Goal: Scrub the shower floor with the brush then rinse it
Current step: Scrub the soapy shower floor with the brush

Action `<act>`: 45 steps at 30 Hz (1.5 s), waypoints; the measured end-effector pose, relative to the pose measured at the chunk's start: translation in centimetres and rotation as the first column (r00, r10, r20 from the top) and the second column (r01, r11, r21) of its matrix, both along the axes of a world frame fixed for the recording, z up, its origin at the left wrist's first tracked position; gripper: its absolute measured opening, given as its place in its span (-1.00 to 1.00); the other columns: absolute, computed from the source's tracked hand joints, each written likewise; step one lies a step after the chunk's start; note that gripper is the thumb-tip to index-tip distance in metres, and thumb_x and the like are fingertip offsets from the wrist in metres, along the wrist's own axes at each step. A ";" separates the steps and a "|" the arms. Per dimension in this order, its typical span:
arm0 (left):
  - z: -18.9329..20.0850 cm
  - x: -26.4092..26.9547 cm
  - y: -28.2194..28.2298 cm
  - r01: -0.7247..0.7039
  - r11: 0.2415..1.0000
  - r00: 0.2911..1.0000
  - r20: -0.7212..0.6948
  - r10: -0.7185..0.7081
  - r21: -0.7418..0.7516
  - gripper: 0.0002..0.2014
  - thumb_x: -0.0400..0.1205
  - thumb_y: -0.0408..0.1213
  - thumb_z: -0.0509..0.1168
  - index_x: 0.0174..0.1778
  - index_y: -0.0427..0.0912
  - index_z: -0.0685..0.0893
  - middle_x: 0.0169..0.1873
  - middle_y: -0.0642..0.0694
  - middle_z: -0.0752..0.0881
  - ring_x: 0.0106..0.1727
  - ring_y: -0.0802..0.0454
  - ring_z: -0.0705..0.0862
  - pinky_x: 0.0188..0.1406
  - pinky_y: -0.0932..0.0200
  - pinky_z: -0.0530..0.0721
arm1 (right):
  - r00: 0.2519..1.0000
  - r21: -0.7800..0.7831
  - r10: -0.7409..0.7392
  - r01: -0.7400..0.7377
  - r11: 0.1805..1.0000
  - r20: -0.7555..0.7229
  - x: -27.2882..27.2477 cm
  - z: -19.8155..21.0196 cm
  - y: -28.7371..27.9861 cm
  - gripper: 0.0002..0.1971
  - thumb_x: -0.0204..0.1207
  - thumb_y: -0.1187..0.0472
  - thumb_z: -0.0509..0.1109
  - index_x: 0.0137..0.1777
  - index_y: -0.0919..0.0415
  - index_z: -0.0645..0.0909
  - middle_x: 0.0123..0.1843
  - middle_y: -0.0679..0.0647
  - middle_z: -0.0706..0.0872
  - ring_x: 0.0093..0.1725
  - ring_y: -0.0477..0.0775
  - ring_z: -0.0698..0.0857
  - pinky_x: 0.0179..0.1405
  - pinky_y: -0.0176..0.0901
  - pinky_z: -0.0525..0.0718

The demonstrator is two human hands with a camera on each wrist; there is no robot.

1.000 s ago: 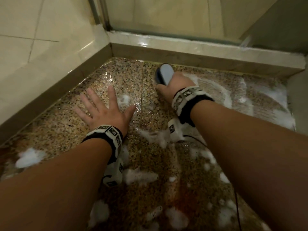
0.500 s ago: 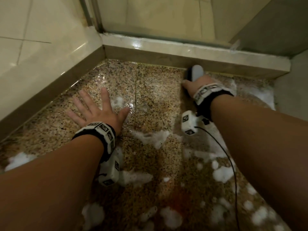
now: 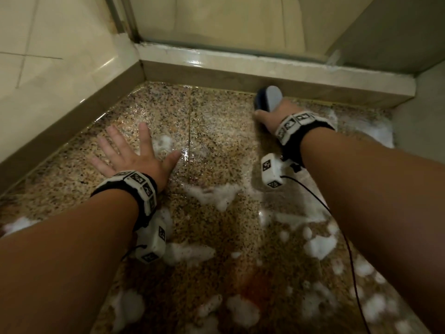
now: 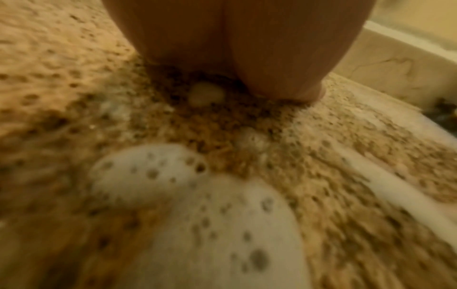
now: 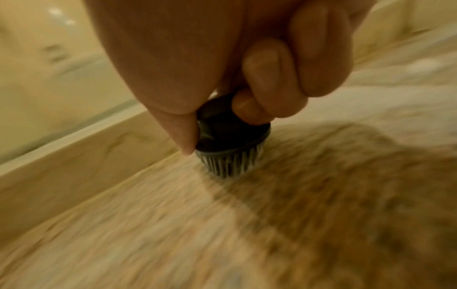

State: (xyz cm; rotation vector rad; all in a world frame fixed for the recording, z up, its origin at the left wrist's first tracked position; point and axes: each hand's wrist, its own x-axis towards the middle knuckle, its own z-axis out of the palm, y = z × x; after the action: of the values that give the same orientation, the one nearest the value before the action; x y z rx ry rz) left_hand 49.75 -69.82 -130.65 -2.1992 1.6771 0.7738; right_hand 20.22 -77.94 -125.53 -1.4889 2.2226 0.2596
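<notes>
The speckled brown shower floor (image 3: 216, 131) is wet, with white foam patches (image 3: 214, 195) scattered over it. My right hand (image 3: 277, 112) grips a brush (image 3: 268, 97) with a grey top and dark body, close to the raised curb at the far side. In the right wrist view my fingers (image 5: 267, 82) curl round the dark brush head (image 5: 230, 136), its bristles (image 5: 231, 164) pressed on the floor. My left hand (image 3: 131, 150) lies flat on the floor with fingers spread, left of the middle. The left wrist view shows that hand (image 4: 232, 48) resting on the floor beside foam (image 4: 197, 205).
A pale stone curb (image 3: 265, 66) runs along the far side under a glass door (image 3: 228, 22). A tiled wall with a brown base strip (image 3: 72, 109) bounds the left. A black cable (image 3: 337, 220) trails from my right wrist. More foam (image 3: 320, 247) lies near right.
My right hand swept the brush rightward and farther along the curb, then back slightly left. The left hand stays planted on the floor. The view has shifted a little.
</notes>
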 end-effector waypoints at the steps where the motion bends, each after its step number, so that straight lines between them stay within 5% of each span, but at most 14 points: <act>1: 0.2 0.0 0.0 -0.002 1.000 1.000 -0.003 0.002 0.009 0.07 0.34 0.73 -0.38 0.68 0.27 -0.55 0.69 -0.32 -0.55 0.72 -0.40 -0.49 0.62 -0.56 -0.38 | 0.999 -0.008 -0.035 0.035 0.999 -0.008 -1.5 0.1 0.4 -0.30 0.69 -0.23 0.30 0.59 0.32 0.39 0.45 0.38 0.59 0.26 0.37 0.64 0.08 0.02 0.55; 5: 0.6 -0.1 -0.6 -0.005 0.997 1.000 0.015 0.004 0.073 0.09 0.30 0.74 -0.39 0.65 0.26 -0.60 0.67 -0.35 -0.57 0.71 -0.44 -0.49 0.61 -0.60 -0.37 | 0.976 0.038 -0.201 0.204 0.978 -0.083 -5.5 0.0 1.2 -0.29 0.66 -0.28 0.30 0.46 0.39 0.51 0.13 0.35 0.62 0.00 0.34 0.59 -0.03 0.08 0.53; 9: 1.0 -0.2 -1.1 -0.006 0.992 1.000 0.031 0.002 0.123 0.10 0.32 0.74 -0.36 0.67 0.24 -0.59 0.67 -0.37 -0.57 0.72 -0.47 -0.46 0.62 -0.63 -0.31 | 0.995 0.030 -0.075 0.077 0.997 -0.063 -2.5 0.0 1.1 -0.47 0.72 -0.17 0.25 0.38 0.32 0.47 0.19 0.36 0.64 0.08 0.39 0.66 0.00 0.09 0.59; 12: 1.0 0.0 -1.2 -0.003 0.992 1.000 0.030 -0.001 0.127 0.11 0.30 0.77 -0.35 0.66 0.26 -0.59 0.68 -0.35 -0.56 0.72 -0.48 -0.44 0.61 -0.63 -0.30 | 0.999 0.010 -0.002 0.002 1.000 0.037 2.7 -0.7 0.7 -0.54 0.65 -0.20 0.31 0.16 0.25 0.49 0.04 0.23 0.63 -0.17 0.24 0.58 -0.24 -0.10 0.49; 16: 1.1 0.0 -1.1 -0.001 0.992 1.000 0.017 -0.001 0.126 0.11 0.31 0.77 -0.33 0.66 0.26 -0.57 0.68 -0.34 -0.56 0.73 -0.46 -0.44 0.63 -0.61 -0.28 | 0.987 0.026 0.056 -0.061 0.998 0.152 6.6 -1.4 0.7 -0.38 0.60 -0.22 0.38 0.43 0.27 0.47 -0.05 0.09 0.59 -0.37 0.01 0.47 -0.51 -0.23 0.31; 20: 1.2 -0.6 -1.3 -0.032 0.993 0.999 0.026 0.029 0.116 0.13 0.36 0.76 -0.22 0.71 0.25 -0.49 0.69 -0.36 -0.52 0.73 -0.47 -0.43 0.62 -0.67 -0.21 | 0.996 0.045 0.044 -0.047 0.998 0.072 1.7 -0.2 1.8 -0.47 0.67 -0.21 0.31 0.33 0.27 0.48 0.05 0.19 0.57 -0.15 0.20 0.59 -0.23 -0.14 0.47; 23: 1.9 -2.1 -2.2 -0.110 0.986 0.994 0.019 0.109 0.128 0.27 0.27 0.81 -0.10 0.75 0.18 -0.43 0.69 -0.45 -0.47 0.71 -0.54 -0.42 0.58 -0.72 -0.17 | 0.990 0.056 -0.139 0.138 0.989 0.014 -4.1 -0.5 3.2 -0.28 0.62 -0.31 0.33 0.46 0.34 0.48 0.27 0.31 0.65 0.10 0.31 0.67 -0.07 -0.04 0.56; 26: 3.1 -3.8 -3.7 -0.206 0.965 0.978 -0.002 0.209 0.165 0.48 0.14 0.82 0.15 0.78 0.05 -0.39 0.70 -0.50 -0.42 0.72 -0.55 -0.37 0.62 -0.67 -0.17 | 0.975 0.071 -0.222 0.221 0.973 0.009 -6.1 -0.5 3.6 -0.29 0.65 -0.30 0.29 0.50 0.34 0.49 0.05 0.25 0.65 -0.09 0.27 0.66 -0.21 -0.06 0.55; 28: 3.3 -5.1 -4.3 -0.271 0.945 0.961 0.004 0.275 0.181 0.64 0.03 0.77 0.33 0.77 -0.04 -0.42 0.69 -0.52 -0.41 0.73 -0.54 -0.37 0.64 -0.65 -0.18 | 0.980 0.048 -0.193 0.191 0.980 0.041 -4.9 0.1 3.5 -0.36 0.67 -0.24 0.29 0.48 0.32 0.48 0.13 0.29 0.64 -0.03 0.30 0.65 -0.11 -0.03 0.55; 30: 2.7 -5.7 -4.2 -0.295 0.944 0.955 0.015 0.296 0.148 0.72 -0.04 0.73 0.41 0.76 -0.08 -0.46 0.68 -0.53 -0.43 0.72 -0.54 -0.39 0.64 -0.64 -0.20 | 0.988 0.006 -0.125 0.124 0.992 0.089 -2.3 0.0 2.9 -0.54 0.66 -0.17 0.33 0.22 0.26 0.49 0.07 0.26 0.64 -0.12 0.27 0.61 -0.15 -0.05 0.52; 34: 1.3 -5.8 -3.6 -0.281 0.956 0.960 0.021 0.281 0.087 0.74 -0.07 0.73 0.42 0.73 -0.06 -0.51 0.67 -0.49 -0.50 0.71 -0.51 -0.43 0.63 -0.65 -0.20 | 0.980 -0.010 0.052 -0.051 0.999 0.193 5.4 -1.6 0.4 -0.56 0.60 -0.17 0.38 0.23 0.17 0.46 -0.08 0.07 0.58 -0.28 0.06 0.57 -0.38 -0.17 0.44; 38: 1.4 -6.0 -3.9 -0.300 0.950 0.954 0.031 0.298 0.089 0.75 -0.09 0.74 0.41 0.72 -0.05 -0.53 0.66 -0.47 -0.52 0.72 -0.50 -0.44 0.62 -0.66 -0.19 | 0.963 -0.011 0.205 -0.206 0.978 0.172 8.9 -2.3 -2.5 -0.47 0.59 -0.19 0.41 0.38 0.19 0.58 0.21 0.15 0.70 0.11 0.22 0.72 -0.10 -0.08 0.58; 40: 1.7 -5.9 -3.9 -0.285 0.953 0.959 0.020 0.284 0.107 0.74 -0.08 0.74 0.40 0.72 -0.06 -0.53 0.66 -0.49 -0.52 0.72 -0.50 -0.43 0.63 -0.65 -0.17 | 0.976 0.047 0.166 -0.174 0.984 0.142 7.1 -1.9 -3.0 -0.40 0.63 -0.18 0.39 0.50 0.23 0.49 0.33 0.20 0.66 0.21 0.27 0.70 -0.04 -0.06 0.63; 45: 2.0 -5.7 -4.0 -0.275 0.951 0.961 -0.003 0.278 0.143 0.77 -0.17 0.79 0.29 0.70 -0.06 -0.58 0.63 -0.50 -0.56 0.69 -0.52 -0.49 0.61 -0.67 -0.20 | 0.992 0.013 -0.126 0.126 0.992 0.019 -3.3 -2.1 -0.6 -0.22 0.51 -0.37 0.40 0.45 0.30 0.52 0.26 0.28 0.70 -0.07 0.25 0.66 -0.19 -0.10 0.52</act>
State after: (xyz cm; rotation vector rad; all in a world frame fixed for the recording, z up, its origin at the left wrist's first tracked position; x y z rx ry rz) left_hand 44.00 -73.84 -128.67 -2.3593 1.2925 0.9580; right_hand 16.93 -78.53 -127.61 -1.3324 2.2845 0.2159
